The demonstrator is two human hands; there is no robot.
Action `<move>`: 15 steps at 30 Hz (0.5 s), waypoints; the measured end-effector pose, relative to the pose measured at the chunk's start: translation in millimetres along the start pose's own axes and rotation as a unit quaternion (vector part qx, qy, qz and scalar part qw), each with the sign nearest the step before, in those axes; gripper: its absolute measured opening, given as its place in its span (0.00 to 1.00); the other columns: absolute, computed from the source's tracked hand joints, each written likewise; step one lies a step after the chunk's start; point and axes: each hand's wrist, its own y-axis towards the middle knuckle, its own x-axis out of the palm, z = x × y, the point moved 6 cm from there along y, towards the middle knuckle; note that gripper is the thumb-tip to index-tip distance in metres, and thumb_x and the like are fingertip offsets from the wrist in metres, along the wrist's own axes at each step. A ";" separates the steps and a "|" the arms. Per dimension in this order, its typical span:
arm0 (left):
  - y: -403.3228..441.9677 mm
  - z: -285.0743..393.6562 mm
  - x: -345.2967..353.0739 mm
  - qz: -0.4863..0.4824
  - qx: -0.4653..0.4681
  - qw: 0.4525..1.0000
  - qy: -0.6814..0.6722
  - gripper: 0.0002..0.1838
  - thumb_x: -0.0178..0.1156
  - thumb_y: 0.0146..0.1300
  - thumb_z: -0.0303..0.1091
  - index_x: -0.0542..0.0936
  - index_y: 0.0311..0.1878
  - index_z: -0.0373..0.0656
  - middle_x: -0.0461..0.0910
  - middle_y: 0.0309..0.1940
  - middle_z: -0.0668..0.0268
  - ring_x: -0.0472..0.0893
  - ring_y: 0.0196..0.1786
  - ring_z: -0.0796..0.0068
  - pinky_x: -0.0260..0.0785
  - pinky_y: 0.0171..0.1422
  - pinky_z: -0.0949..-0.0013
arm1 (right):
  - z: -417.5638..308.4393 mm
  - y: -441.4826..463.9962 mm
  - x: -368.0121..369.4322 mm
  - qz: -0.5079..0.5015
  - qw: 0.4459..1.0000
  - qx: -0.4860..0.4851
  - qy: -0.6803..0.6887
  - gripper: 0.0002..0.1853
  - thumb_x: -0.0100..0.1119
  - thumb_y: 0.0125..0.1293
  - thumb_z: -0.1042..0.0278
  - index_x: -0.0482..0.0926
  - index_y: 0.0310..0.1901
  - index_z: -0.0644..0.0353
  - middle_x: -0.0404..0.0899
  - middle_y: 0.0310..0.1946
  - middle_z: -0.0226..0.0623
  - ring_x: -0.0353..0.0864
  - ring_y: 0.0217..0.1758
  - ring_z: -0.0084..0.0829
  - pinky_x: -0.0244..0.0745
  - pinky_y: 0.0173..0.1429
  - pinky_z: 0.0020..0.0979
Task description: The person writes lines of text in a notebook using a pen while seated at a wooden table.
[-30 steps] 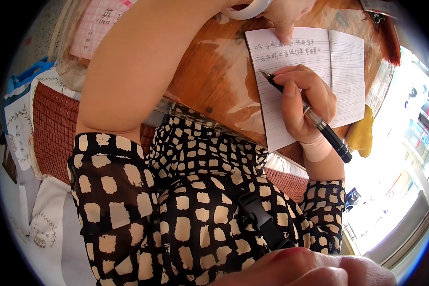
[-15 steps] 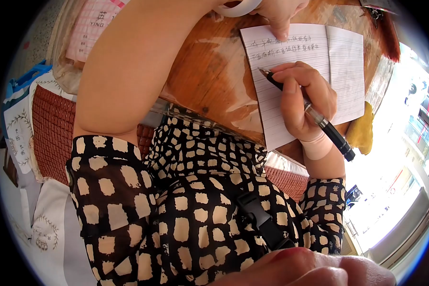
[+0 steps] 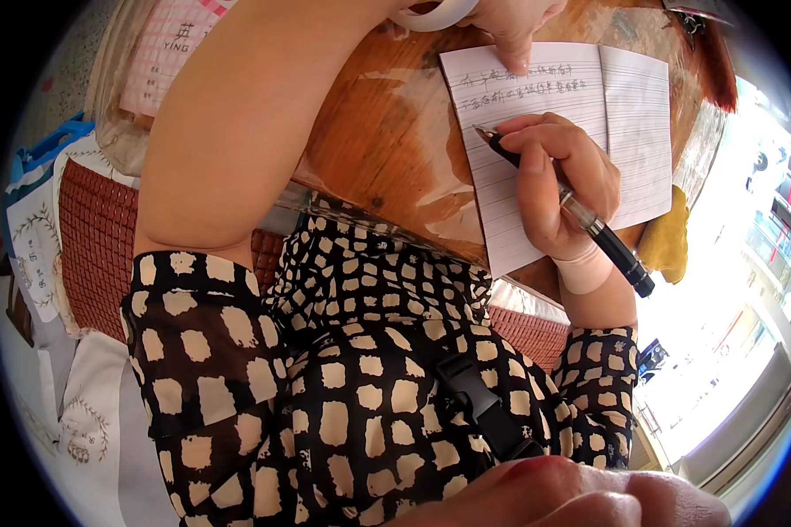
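Note:
A lined sheet of paper [image 3: 637, 132] with a fold lies on the wooden table [image 3: 387, 132]. Two lines of handwriting run across its upper left part. My right hand [image 3: 567, 180] rests on the paper, closed around a black fountain pen [image 3: 620, 255] with a clear barrel section. The pen's nib is just below the second written line. At the top edge, my left hand [image 3: 514, 26] presses one fingertip on the paper near the first line; its other fingers are partly cut off by the frame, and I see nothing held in it.
A pink checked booklet [image 3: 163, 70] lies at the upper left under a clear cover. A yellow cloth-like item [image 3: 668, 237] hangs at the table's right edge. A dark red item [image 3: 716, 75] is at the upper right. A brown woven mat [image 3: 101, 246] covers the seat at left.
The paper has shifted slightly up and left in the view, with my left hand. My right hand keeps its hold on the pen, the nib nearly in place.

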 end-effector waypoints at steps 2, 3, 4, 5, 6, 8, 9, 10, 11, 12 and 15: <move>0.7 0.6 0.8 -0.009 -0.014 1.000 0.008 0.13 0.71 0.50 0.38 0.83 0.29 0.36 0.83 0.25 0.56 0.82 0.31 0.62 0.71 0.36 0.63 | -0.3 0.0 -0.2 0.002 1.000 -0.002 0.004 0.02 0.57 0.59 0.82 0.76 0.31 0.65 0.80 0.26 0.39 0.78 0.23 0.31 0.71 0.27 0.26; 1.2 0.8 0.9 -0.010 -0.014 1.000 0.015 0.13 0.71 0.50 0.39 0.83 0.29 0.37 0.83 0.25 0.56 0.82 0.31 0.62 0.71 0.36 0.63 | 0.2 -0.2 0.1 0.003 1.000 -0.004 0.008 0.02 0.57 0.59 0.82 0.76 0.31 0.65 0.80 0.26 0.39 0.78 0.23 0.31 0.72 0.27 0.26; 0.7 0.3 1.6 -0.002 0.001 1.000 0.028 0.13 0.71 0.50 0.38 0.83 0.29 0.37 0.83 0.25 0.56 0.82 0.31 0.63 0.71 0.36 0.63 | 0.0 0.1 0.9 0.005 1.000 -0.006 0.012 0.02 0.57 0.59 0.82 0.76 0.31 0.65 0.80 0.26 0.39 0.78 0.23 0.31 0.72 0.27 0.26; 0.8 0.8 1.7 -0.001 0.005 0.999 0.035 0.13 0.70 0.50 0.38 0.83 0.30 0.37 0.83 0.26 0.56 0.82 0.31 0.63 0.71 0.36 0.63 | -0.4 0.1 1.0 0.006 1.000 -0.006 0.010 0.02 0.57 0.59 0.82 0.76 0.31 0.65 0.80 0.26 0.39 0.79 0.23 0.31 0.72 0.27 0.26; 1.0 1.2 1.8 -0.001 0.010 0.999 0.043 0.13 0.70 0.51 0.38 0.83 0.30 0.36 0.83 0.26 0.56 0.82 0.31 0.63 0.71 0.36 0.63 | -0.9 0.3 1.1 0.006 1.000 -0.006 0.008 0.02 0.57 0.59 0.82 0.76 0.31 0.65 0.80 0.26 0.39 0.79 0.23 0.31 0.72 0.27 0.26; 1.4 2.8 1.5 -0.009 -0.009 0.999 0.044 0.14 0.70 0.51 0.38 0.83 0.31 0.36 0.83 0.26 0.56 0.82 0.31 0.62 0.71 0.37 0.63 | -0.3 0.0 -0.8 0.006 1.000 -0.007 0.005 0.02 0.57 0.59 0.82 0.77 0.31 0.65 0.80 0.26 0.39 0.78 0.23 0.31 0.72 0.27 0.26; 1.9 4.2 1.4 -0.010 -0.023 0.999 0.043 0.14 0.70 0.52 0.38 0.83 0.32 0.36 0.83 0.26 0.56 0.82 0.31 0.62 0.71 0.37 0.63 | -0.3 0.2 -0.9 0.006 1.000 -0.008 0.003 0.02 0.57 0.59 0.81 0.77 0.31 0.65 0.80 0.25 0.38 0.78 0.23 0.30 0.71 0.27 0.26; 0.6 8.1 1.8 -0.005 -0.045 0.998 0.040 0.14 0.70 0.52 0.38 0.83 0.32 0.35 0.83 0.26 0.56 0.82 0.31 0.62 0.71 0.37 0.63 | -0.4 0.4 -1.1 0.006 1.000 -0.009 0.001 0.01 0.57 0.59 0.81 0.77 0.31 0.65 0.79 0.25 0.38 0.78 0.22 0.29 0.71 0.26 0.25; 0.0 7.9 1.7 -0.007 -0.050 0.998 0.031 0.14 0.70 0.52 0.38 0.83 0.33 0.35 0.83 0.27 0.56 0.82 0.31 0.63 0.71 0.37 0.63 | 0.7 0.4 -1.5 0.004 1.000 0.006 0.008 0.01 0.57 0.60 0.81 0.77 0.31 0.65 0.79 0.25 0.37 0.77 0.22 0.29 0.70 0.26 0.25; -0.6 7.6 1.6 -0.009 -0.055 0.998 0.023 0.14 0.70 0.53 0.38 0.83 0.33 0.34 0.83 0.27 0.55 0.82 0.31 0.63 0.72 0.37 0.63 | 1.4 0.0 -2.2 0.002 1.000 0.021 0.015 0.01 0.57 0.60 0.81 0.77 0.32 0.65 0.79 0.24 0.37 0.77 0.21 0.28 0.70 0.26 0.25; -0.3 1.4 1.5 -0.020 -0.026 0.999 -0.002 0.14 0.70 0.53 0.37 0.82 0.33 0.34 0.83 0.28 0.55 0.82 0.32 0.63 0.72 0.38 0.63 | 2.5 -0.4 -2.3 0.009 0.999 0.034 0.017 0.01 0.57 0.60 0.80 0.77 0.32 0.65 0.78 0.24 0.36 0.75 0.21 0.26 0.68 0.25 0.24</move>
